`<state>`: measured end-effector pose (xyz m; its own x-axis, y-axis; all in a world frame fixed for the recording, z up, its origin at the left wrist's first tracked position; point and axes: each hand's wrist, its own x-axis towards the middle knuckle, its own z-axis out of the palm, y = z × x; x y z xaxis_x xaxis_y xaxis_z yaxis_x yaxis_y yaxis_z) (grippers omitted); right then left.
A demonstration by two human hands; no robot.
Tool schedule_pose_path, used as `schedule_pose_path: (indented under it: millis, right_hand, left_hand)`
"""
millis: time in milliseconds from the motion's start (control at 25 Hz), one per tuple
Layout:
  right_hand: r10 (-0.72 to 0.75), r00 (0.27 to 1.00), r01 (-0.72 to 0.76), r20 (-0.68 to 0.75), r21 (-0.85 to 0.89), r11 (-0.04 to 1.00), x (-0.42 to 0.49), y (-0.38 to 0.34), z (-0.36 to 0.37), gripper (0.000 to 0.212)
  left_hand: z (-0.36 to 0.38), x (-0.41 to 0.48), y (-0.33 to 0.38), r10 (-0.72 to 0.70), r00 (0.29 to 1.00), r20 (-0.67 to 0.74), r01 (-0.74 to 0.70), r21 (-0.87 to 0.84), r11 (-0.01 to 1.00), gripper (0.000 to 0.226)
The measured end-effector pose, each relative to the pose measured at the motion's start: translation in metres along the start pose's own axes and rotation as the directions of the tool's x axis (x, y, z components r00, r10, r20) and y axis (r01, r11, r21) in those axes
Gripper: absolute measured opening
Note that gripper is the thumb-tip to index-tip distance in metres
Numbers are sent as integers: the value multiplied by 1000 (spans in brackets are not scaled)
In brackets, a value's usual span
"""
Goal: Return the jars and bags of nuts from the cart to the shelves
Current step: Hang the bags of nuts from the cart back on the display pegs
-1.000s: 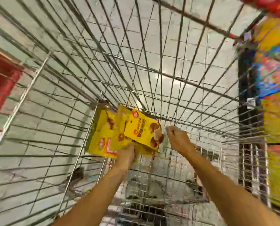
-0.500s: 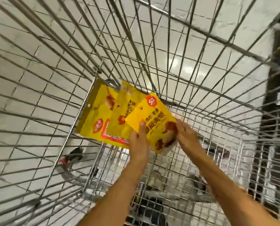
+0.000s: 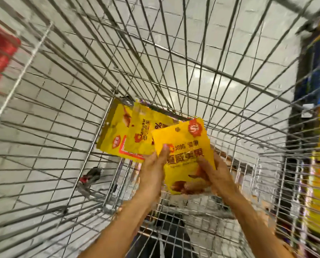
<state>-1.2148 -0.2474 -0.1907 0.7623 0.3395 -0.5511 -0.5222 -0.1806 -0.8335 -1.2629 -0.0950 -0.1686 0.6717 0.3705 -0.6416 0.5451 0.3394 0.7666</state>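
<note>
Noted front nut bag [image 3: 183, 146] now lifted off two yellow bags [image 3: 118, 135] left of centre, pinched by left grip [image 3: 153, 170] and right grip [image 3: 217, 174]; judged ready for shelving.

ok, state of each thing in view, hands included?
front bag: held in both hands
left hand: pinches front bag's left edge
right hand: grips its lower right
middle bag: in cart, overlapping rear bag
rear bag: in cart corner, partly covered
cart: holds two loose bags
</note>
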Motion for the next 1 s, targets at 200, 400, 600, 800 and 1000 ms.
schedule_pose_path:
  millis: [200, 400, 600, 800, 1000]
  right_hand:
    - [-54, 986, 44, -158, -65, 997, 8, 11, 5, 54]
    - [-14, 964, 40, -266, 91, 995, 13, 23, 0, 57]
    - [39, 932, 13, -361, 141, 990, 25, 34, 0, 43]
    - [45, 913, 30, -405, 176, 984, 25, 20, -2, 46]
    - [-35, 896, 106, -442, 138, 985, -8, -33, -12, 60]
  left_hand:
    - [-12, 16, -10, 35, 998, -55, -36, -12, 999, 36]
    - [-60, 54, -34, 141, 830, -540, 64, 342, 937, 40]
    - [-35, 98, -41, -248, 933, -260, 167, -295, 941, 29]
    - [-11, 114, -25, -204, 891, -405, 61, -340, 939, 42]
    - [-38, 82, 37, 184, 940, -286, -166, 87, 982, 11]
